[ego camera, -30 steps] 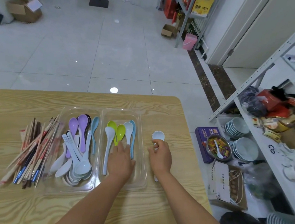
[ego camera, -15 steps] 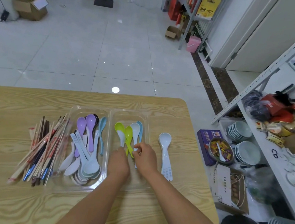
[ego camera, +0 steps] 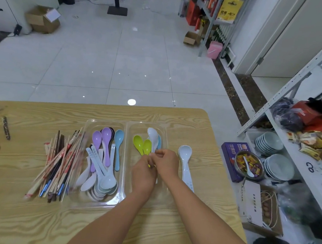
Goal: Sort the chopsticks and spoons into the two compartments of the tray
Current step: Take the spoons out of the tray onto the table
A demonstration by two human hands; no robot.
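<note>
A clear two-compartment tray point(ego camera: 121, 199) sits on the wooden table. Its left compartment holds several purple, blue and white spoons point(ego camera: 103, 161). In the right compartment lie two green spoons point(ego camera: 142, 145), a white spoon point(ego camera: 152, 136) and a blue one. My left hand point(ego camera: 143, 175) and my right hand point(ego camera: 166, 163) meet over the right compartment and grip the handles of these spoons together. White spoons point(ego camera: 185, 162) lie stacked on the table just right of the tray. A pile of chopsticks point(ego camera: 58, 164) lies on the table left of the tray.
A dark thin object point(ego camera: 6, 128) lies at the table's left. Right of the table's edge are a purple box point(ego camera: 231, 160), a bowl of candies point(ego camera: 249, 166), a cardboard box point(ego camera: 259, 208) and a shelf with stacked bowls point(ego camera: 270, 143).
My right hand let go of the white spoon on the table and moved left into the right compartment. Both hands now gather the spoon handles there.
</note>
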